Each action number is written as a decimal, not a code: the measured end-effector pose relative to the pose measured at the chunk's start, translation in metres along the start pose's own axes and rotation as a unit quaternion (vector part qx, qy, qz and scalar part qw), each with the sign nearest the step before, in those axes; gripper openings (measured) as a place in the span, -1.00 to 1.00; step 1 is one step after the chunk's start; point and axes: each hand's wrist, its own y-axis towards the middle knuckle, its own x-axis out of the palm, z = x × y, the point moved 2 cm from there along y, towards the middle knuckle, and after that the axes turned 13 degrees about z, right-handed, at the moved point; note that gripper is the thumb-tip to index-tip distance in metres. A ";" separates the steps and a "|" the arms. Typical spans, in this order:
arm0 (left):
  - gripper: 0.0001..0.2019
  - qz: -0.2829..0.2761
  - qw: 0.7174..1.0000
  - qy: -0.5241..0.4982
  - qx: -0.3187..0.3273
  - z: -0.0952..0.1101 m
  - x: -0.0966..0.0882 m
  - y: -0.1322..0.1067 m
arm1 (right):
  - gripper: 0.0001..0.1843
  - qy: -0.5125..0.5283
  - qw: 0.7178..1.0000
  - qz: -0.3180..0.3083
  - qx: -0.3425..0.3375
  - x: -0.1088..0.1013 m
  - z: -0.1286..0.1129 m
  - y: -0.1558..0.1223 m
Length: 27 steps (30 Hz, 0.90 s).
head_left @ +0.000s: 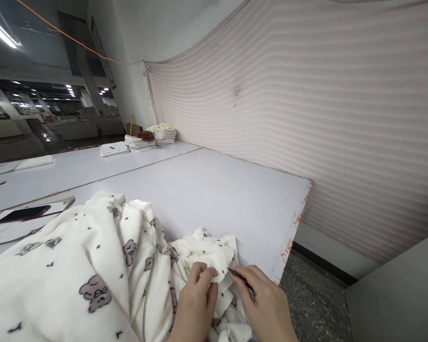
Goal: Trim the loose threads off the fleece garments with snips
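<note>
A heap of white, soft fabric [107,251] printed with brown bears covers the near left part of the table and bunches up in front of me. My left hand [199,294] pinches a fold of this fabric between thumb and fingers. Just to its right, my right hand [262,299] grips a small black pointed tool [243,278] that looks like thread snips. The tool's tip points left, close to the fabric edge by my left fingers; I cannot tell whether it touches. My right palm hides part of the tool.
The pale table [214,185] ends on the right at a taped edge [288,240]. Striped pink-and-white cloth [306,104] hangs along the wall. Folded white stacks [140,142] stand at the back. A dark phone [24,213] lies on papers at left, beside a red pen [43,216].
</note>
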 end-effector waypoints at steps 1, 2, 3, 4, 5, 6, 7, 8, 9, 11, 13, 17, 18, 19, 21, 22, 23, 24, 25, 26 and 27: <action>-0.80 0.007 1.000 -0.019 -0.019 -0.001 -0.001 0.001 | -0.75 0.027 1.000 0.001 0.011 0.001 0.001 -0.001; -0.82 0.013 0.998 -0.042 -0.043 -0.002 -0.002 0.003 | -0.75 0.056 0.998 0.002 0.017 0.003 0.002 -0.003; -0.84 0.016 0.996 -0.066 -0.066 -0.003 -0.002 0.004 | -0.75 0.084 0.996 0.005 0.022 0.005 0.003 -0.004; -0.85 0.014 0.992 -0.087 -0.086 -0.004 -0.003 0.005 | -0.74 0.106 0.994 0.009 0.024 0.009 0.003 -0.005; -0.86 0.012 0.989 -0.104 -0.102 -0.004 -0.003 0.006 | -0.73 0.124 0.992 0.013 0.025 0.012 0.003 -0.005; -0.86 0.012 0.987 -0.117 -0.112 -0.004 -0.004 0.006 | -0.73 0.137 0.990 0.015 0.026 0.016 0.003 -0.004; -0.86 0.013 0.985 -0.126 -0.116 -0.004 -0.005 0.006 | -0.74 0.148 0.988 0.015 0.029 0.019 0.003 -0.003; -0.86 0.017 0.984 -0.131 -0.119 -0.004 -0.005 0.006 | -0.75 0.156 0.987 0.011 0.032 0.022 0.003 -0.002; -0.86 0.021 0.983 -0.134 -0.123 -0.004 -0.006 0.005 | -0.76 0.164 0.986 0.008 0.037 0.024 0.002 -0.001; -0.86 0.024 0.981 -0.140 -0.132 -0.003 -0.008 0.007 | -0.78 0.188 0.981 0.013 0.054 0.025 0.002 0.001; -0.84 0.009 0.976 -0.158 -0.150 -0.002 -0.010 0.010 | -0.82 0.236 0.969 0.019 0.074 0.025 0.001 0.002; -0.78 -0.079 0.940 -0.271 -0.193 0.000 -0.014 0.016 | -0.81 0.328 0.943 0.006 0.059 0.031 -0.008 0.002; -0.76 -0.102 0.927 -0.303 -0.196 0.000 -0.015 0.017 | -0.80 0.336 0.940 -0.001 0.058 0.034 -0.011 0.003; -0.75 -0.119 0.916 -0.330 -0.196 0.000 -0.017 0.017 | -0.80 0.341 0.938 -0.008 0.064 0.037 -0.012 0.005; -0.72 -0.138 0.904 -0.351 -0.202 -0.001 -0.020 0.016 | -0.88 0.348 0.934 -0.024 0.084 0.042 -0.014 0.007; -0.71 -0.142 0.903 -0.348 -0.207 -0.002 -0.022 0.015 | -0.91 0.348 0.933 -0.029 0.092 0.043 -0.014 0.008; -0.71 -0.147 0.905 -0.340 -0.210 -0.002 -0.023 0.014 | -0.89 0.346 0.933 -0.032 0.098 0.044 -0.014 0.008; -0.70 -0.151 0.908 -0.330 -0.210 -0.002 -0.024 0.013 | -0.85 0.342 0.933 -0.036 0.104 0.044 -0.014 0.008; -0.70 -0.157 0.912 -0.319 -0.207 -0.001 -0.024 0.012 | -0.81 0.338 0.934 -0.039 0.111 0.043 -0.013 0.007; -0.70 -0.162 0.916 -0.308 -0.200 0.000 -0.025 0.011 | -0.77 0.334 0.934 -0.043 0.120 0.043 -0.012 0.005; -0.71 -0.166 0.920 -0.297 -0.193 0.001 -0.025 0.011 | -0.75 0.332 0.933 -0.047 0.129 0.042 -0.012 0.004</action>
